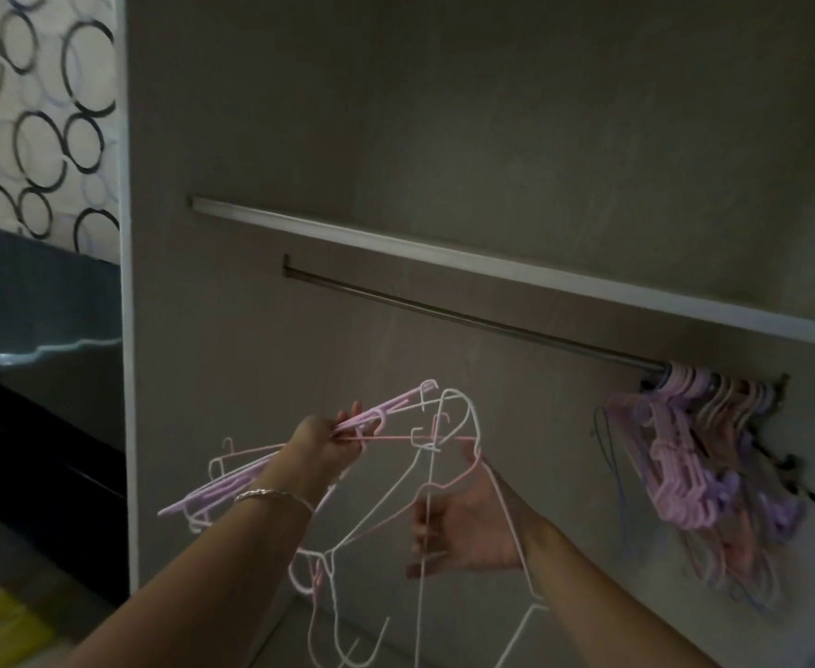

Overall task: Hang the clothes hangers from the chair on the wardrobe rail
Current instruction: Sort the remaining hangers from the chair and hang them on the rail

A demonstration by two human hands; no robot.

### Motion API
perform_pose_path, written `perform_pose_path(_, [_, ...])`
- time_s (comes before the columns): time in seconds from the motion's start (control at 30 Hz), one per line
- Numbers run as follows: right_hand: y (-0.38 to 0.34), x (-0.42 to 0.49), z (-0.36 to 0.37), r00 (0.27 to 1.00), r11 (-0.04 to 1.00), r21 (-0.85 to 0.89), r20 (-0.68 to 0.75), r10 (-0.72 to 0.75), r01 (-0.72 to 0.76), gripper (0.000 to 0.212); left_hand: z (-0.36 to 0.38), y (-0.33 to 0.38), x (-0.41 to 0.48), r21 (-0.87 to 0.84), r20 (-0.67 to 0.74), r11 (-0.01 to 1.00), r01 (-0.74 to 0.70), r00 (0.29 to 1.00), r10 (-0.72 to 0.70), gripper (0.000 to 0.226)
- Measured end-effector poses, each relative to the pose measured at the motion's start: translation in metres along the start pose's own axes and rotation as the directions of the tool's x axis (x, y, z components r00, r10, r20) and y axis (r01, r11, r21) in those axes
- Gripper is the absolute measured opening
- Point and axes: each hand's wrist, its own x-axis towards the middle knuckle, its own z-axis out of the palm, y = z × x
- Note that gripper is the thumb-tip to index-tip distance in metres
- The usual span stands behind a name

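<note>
A metal wardrobe rail runs from upper left down to the right under a white shelf. A thick bunch of pink and purple hangers hangs at the rail's right end. My left hand, with a bracelet on the wrist, is closed on a bundle of pink plastic hangers below the bare stretch of rail. My right hand grips white wire hangers that tangle with the pink ones and dangle downward.
The wardrobe's white side panel stands on the left. Beyond it are a curtain with black rings and dark furniture. The left and middle of the rail carry nothing.
</note>
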Motion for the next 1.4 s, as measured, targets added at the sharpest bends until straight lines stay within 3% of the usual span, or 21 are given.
perform_pose_path(0.1, [-0.002,-0.007,-0.01,0.99,0.999,-0.005,0.138,-0.036,0.037,0.12,-0.002,-0.001,0.009,-0.053,-0.056,0.998,-0.015,0.998,0.012,0.038])
perform_pose_path(0.17, [-0.006,-0.008,-0.017,0.98,0.996,-0.066,0.192,-0.052,0.066,0.122,0.0,-0.002,0.014,-0.06,-0.095,0.998,-0.037,0.995,0.031,0.039])
perform_pose_path(0.3, [-0.011,-0.015,-0.019,0.98,0.971,-0.215,0.19,-0.061,0.103,0.088,0.005,0.0,0.014,-0.104,-0.115,0.994,-0.041,0.993,0.029,0.039])
perform_pose_path(0.43, [-0.016,-0.02,-0.027,0.985,0.978,-0.201,0.172,-0.012,0.047,0.072,0.008,0.002,0.018,-0.062,-0.193,0.992,-0.108,0.977,0.094,0.039])
perform_pose_path(0.53, [-0.017,-0.018,-0.029,0.99,0.963,-0.268,0.132,0.039,-0.002,0.07,0.009,-0.002,0.007,0.166,-0.131,0.967,-0.195,0.967,0.217,0.04])
perform_pose_path(0.57, [-0.017,-0.016,-0.031,0.991,0.948,-0.316,0.109,0.072,-0.035,0.069,0.008,-0.002,-0.004,0.422,-0.099,0.881,-0.213,0.955,0.279,0.039])
perform_pose_path(0.63, [-0.014,-0.013,-0.037,0.987,0.913,-0.389,0.048,0.152,-0.122,0.067,0.001,0.004,-0.013,0.847,-0.009,0.475,-0.239,0.887,0.462,0.029])
perform_pose_path(0.67, [-0.011,-0.011,-0.042,0.983,0.902,-0.399,0.007,0.185,-0.167,0.066,-0.002,0.009,-0.016,0.951,0.063,0.235,-0.199,0.874,0.482,0.03])
perform_pose_path(0.7, [-0.008,-0.008,-0.046,0.979,0.898,-0.391,-0.046,0.198,-0.2,0.066,-0.002,0.011,-0.017,0.98,0.104,0.099,-0.173,0.869,0.485,0.033])
perform_pose_path(0.73, [-0.005,-0.006,-0.051,0.976,0.905,-0.364,-0.108,0.191,-0.218,0.065,0.001,0.011,-0.015,0.971,0.119,0.134,-0.2,0.881,0.457,0.032])
perform_pose_path(0.83, [-0.004,0.005,-0.059,0.944,0.934,-0.305,-0.32,0.081,-0.184,0.061,0.015,0.001,-0.017,0.721,0.059,0.644,-0.256,0.949,0.311,0.035])
perform_pose_path(0.87, [-0.007,0.008,-0.059,0.918,0.937,-0.311,-0.397,0.024,-0.158,0.057,0.018,-0.002,-0.017,0.628,0.063,0.742,-0.235,0.966,0.252,0.042])
perform_pose_path(0.9, [-0.012,0.011,-0.06,0.883,0.939,-0.322,-0.468,-0.047,-0.121,0.053,0.017,-0.001,-0.012,0.574,0.066,0.781,-0.248,0.964,0.257,0.045])
perform_pose_path(0.97, [-0.026,0.016,-0.063,0.787,0.932,-0.361,-0.583,-0.202,-0.028,0.048,0.012,0.005,0.01,0.462,-0.115,0.881,-0.101,0.978,0.173,0.04])
perform_pose_path(1.03, [-0.042,0.019,-0.059,0.705,0.904,-0.427,-0.637,-0.312,0.014,0.044,0.005,0.004,0.023,0.416,-0.192,0.909,0.003,0.978,0.084,0.029])
perform_pose_path(1.17, [-0.068,0.034,-0.052,0.585,0.817,-0.575,-0.646,-0.491,0.051,0.043,0.004,-0.007,0.044,0.51,-0.05,0.856,0.091,0.996,-0.076,0.023])
perform_pose_path(1.3, [-0.086,0.054,-0.038,0.629,0.824,-0.565,-0.624,-0.463,0.046,0.057,0.01,-0.025,0.052,0.59,0.018,0.8,0.113,0.988,-0.153,0.016])
perform_pose_path(1.4, [-0.092,0.069,-0.031,0.634,0.83,-0.557,-0.628,-0.452,0.04,0.068,0.014,-0.038,0.05,0.678,0.061,0.731,0.073,0.986,-0.156,0.024])
